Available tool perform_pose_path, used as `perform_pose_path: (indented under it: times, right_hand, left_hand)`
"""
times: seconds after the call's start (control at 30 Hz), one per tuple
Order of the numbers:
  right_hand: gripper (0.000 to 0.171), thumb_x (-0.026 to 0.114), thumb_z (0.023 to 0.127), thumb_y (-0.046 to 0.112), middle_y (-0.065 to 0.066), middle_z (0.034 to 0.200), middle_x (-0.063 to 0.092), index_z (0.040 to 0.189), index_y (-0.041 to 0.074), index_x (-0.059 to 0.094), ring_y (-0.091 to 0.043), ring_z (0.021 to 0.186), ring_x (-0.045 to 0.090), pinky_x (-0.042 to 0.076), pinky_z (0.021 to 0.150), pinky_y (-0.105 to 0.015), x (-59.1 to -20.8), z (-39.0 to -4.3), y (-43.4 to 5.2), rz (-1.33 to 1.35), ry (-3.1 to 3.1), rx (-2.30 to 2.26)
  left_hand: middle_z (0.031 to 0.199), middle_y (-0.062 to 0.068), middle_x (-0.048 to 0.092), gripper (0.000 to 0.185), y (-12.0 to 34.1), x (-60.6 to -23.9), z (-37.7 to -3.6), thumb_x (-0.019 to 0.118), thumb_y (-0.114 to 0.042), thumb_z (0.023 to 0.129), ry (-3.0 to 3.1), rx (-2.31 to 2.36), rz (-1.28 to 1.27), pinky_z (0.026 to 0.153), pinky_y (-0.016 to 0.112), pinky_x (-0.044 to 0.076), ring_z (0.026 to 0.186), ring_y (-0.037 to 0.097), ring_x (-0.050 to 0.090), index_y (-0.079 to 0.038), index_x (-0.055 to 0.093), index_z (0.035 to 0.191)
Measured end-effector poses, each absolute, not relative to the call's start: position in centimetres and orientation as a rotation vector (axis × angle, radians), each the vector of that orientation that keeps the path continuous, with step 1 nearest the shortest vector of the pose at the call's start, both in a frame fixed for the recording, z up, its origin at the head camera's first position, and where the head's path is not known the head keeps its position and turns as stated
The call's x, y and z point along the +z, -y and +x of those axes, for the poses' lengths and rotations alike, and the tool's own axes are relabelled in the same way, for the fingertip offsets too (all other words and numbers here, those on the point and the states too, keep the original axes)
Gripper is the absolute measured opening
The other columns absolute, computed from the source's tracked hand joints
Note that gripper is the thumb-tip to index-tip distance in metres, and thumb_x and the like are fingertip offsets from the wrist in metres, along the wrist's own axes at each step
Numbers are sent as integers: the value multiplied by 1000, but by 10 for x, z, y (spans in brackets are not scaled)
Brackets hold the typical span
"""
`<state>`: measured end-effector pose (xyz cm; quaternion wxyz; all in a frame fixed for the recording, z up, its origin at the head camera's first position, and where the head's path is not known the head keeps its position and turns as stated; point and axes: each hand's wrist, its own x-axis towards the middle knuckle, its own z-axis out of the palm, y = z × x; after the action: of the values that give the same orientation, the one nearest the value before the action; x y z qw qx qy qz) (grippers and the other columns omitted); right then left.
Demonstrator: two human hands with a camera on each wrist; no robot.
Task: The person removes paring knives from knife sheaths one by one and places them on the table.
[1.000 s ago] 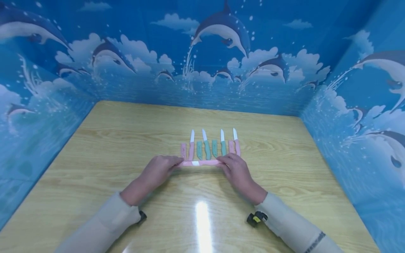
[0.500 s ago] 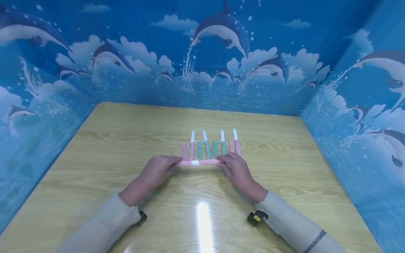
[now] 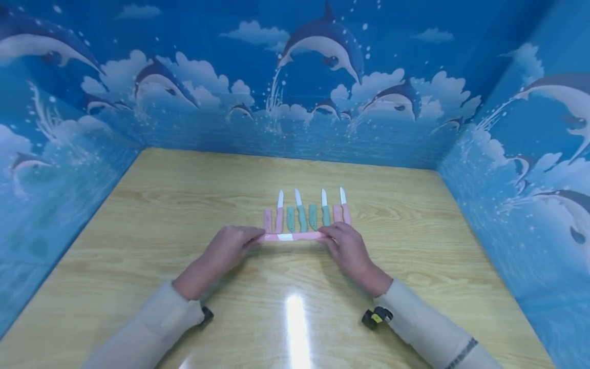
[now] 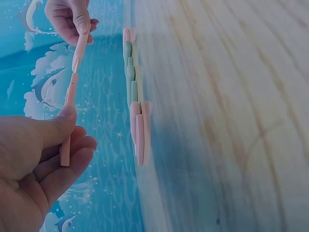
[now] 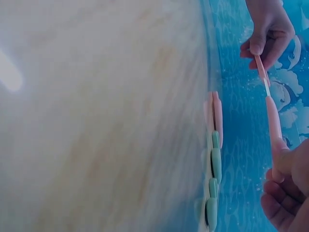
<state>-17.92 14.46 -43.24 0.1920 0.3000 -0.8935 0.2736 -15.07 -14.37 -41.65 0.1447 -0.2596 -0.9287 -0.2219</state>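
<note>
My two hands hold a pink knife [image 3: 304, 236] level, just above the wooden table [image 3: 152, 215]. My left hand [image 3: 254, 239] pinches the pink sheath [image 4: 68, 113] at the left end. Fingers of my right hand [image 3: 325, 237] grip the pink handle [image 5: 273, 126]. A short strip of white blade [image 3: 285, 237] shows between sheath and handle. Just beyond my hands lies a row of knives [image 3: 300, 211] and sheaths [image 3: 290, 219], pink at both ends and green in the middle, with white blades pointing away from me.
Blue dolphin-print walls [image 3: 295, 102] close in the table on the left, back and right. Bare wood stretches around the row on all sides. A bright light glare [image 3: 296, 318] sits on the table between my forearms.
Both hands and the pink knife have edged very slightly away from me. The grips and the strip of bare blade look the same.
</note>
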Motion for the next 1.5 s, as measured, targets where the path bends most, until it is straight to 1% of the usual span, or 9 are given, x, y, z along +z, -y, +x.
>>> perform_pose_path:
  times: [0.17, 0.5, 0.73, 0.87, 1.27, 1.5]
  right_hand:
    - [19, 77, 82, 14, -3, 86, 68, 99, 5, 74, -13, 76, 60, 54, 66, -25, -433, -180, -146, 839, 2533, 774]
    - [20, 80, 79, 10, -4, 86, 70, 96, 4, 74, -15, 76, 63, 55, 67, -27, -432, -179, -149, 843, 2505, 776]
    - [18, 78, 80, 11, -4, 86, 69, 97, 4, 74, -15, 77, 62, 54, 67, -27, -432, -181, -152, 840, 2497, 784]
    - [20, 79, 79, 12, -4, 85, 69, 97, 4, 74, -15, 76, 62, 54, 65, -27, -432, -181, -152, 855, 2496, 767]
    - [18, 79, 80, 12, -4, 86, 70, 96, 5, 74, -17, 78, 63, 55, 68, -30, -432, -181, -153, 816, 2521, 767]
    - [21, 80, 78, 11, -4, 87, 70, 96, 4, 74, -17, 78, 64, 55, 69, -30, -432, -182, -156, 820, 2499, 766]
  left_hand:
    - [100, 14, 73, 20, 145, -417, -151, 74, -5, 84, 2661, -642, -752, 78, 35, 59, 91, 27, 72, -2, 73, 104]
    - [100, 14, 73, 20, 146, -417, -150, 74, -4, 83, 2660, -647, -758, 79, 36, 59, 90, 27, 72, -2, 73, 103]
    - [100, 14, 73, 21, 147, -417, -150, 75, -4, 83, 2663, -643, -749, 79, 35, 59, 91, 27, 72, -2, 73, 104]
    - [100, 14, 73, 21, 147, -417, -150, 75, -4, 83, 2672, -636, -739, 78, 35, 59, 90, 27, 72, -2, 73, 104]
    - [100, 14, 73, 20, 147, -414, -149, 74, -4, 84, 2685, -622, -742, 78, 36, 59, 90, 27, 72, -2, 73, 104]
    - [98, 14, 73, 20, 148, -413, -149, 74, -3, 83, 2679, -619, -731, 76, 35, 59, 87, 26, 72, -2, 73, 103]
